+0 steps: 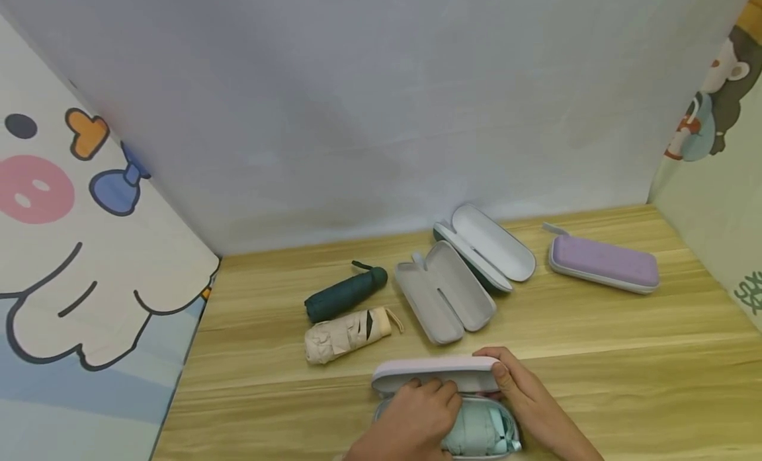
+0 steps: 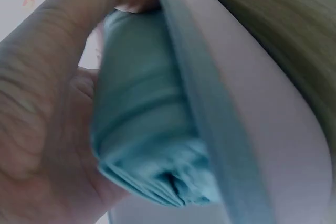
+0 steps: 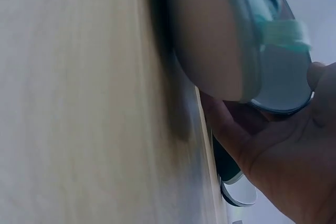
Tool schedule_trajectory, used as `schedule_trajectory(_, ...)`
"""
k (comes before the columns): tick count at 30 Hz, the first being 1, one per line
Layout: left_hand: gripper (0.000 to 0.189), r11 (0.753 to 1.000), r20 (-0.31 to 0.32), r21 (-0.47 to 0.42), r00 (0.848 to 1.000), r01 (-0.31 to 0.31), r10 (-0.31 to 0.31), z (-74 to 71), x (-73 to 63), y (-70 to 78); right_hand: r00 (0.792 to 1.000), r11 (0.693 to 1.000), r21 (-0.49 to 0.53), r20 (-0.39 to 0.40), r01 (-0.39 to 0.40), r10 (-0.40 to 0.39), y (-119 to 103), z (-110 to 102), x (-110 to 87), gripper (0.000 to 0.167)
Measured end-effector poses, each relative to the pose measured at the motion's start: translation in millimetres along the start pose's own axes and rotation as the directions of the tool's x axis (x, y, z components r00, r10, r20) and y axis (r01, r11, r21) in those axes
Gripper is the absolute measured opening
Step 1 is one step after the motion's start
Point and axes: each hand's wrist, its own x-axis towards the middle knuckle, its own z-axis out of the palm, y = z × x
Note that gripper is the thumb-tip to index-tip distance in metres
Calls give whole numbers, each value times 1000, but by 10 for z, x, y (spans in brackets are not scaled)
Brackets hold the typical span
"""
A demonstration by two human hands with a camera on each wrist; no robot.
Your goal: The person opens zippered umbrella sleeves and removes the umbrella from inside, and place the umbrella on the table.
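A pale pink zip case (image 1: pixel 437 365) lies unfolded near the front of the table, its lid raised. Inside its lower half is a folded light teal umbrella (image 1: pixel 476 429). My left hand (image 1: pixel 413 418) reaches in and grips the umbrella; in the left wrist view the thumb and palm curl round the teal fabric (image 2: pixel 142 87) beside the case's rim. My right hand (image 1: pixel 532 398) pinches the right end of the lid between thumb and fingers. The umbrella's light strap (image 3: pixel 286 34) shows at that end in the right wrist view.
Behind to the left lie a dark green folded umbrella (image 1: pixel 345 294) and a beige one (image 1: pixel 345 336). An unfolded grey case (image 1: pixel 425 305) stands mid-table, against a dark green case (image 1: pixel 497 243) with pale lining. A closed purple case (image 1: pixel 604 259) is at right.
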Motion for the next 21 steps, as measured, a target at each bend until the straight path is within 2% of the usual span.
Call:
schedule_trajectory(8, 51, 997, -59, -55, 997, -51, 48, -58, -47, -39, 998, 994, -102, -36, 47, -51, 37, 6, -4, 36)
schedule_trajectory(17, 17, 994, -65, -90, 996, -68, 63, -237, -56, -48, 999, 991, -132, -34, 37, -42, 40, 1, -2, 36)
schedule_trajectory(18, 17, 994, -71, -88, 996, -68, 62, -263, -66, -56, 998, 990, -132, -33, 39, -44, 40, 0, -2, 36)
schedule_trajectory(21, 32, 996, -109, -65, 993, -54, 47, -350, -113, -101, 999, 994, -102, -17, 37, -39, 33, -6, -4, 36)
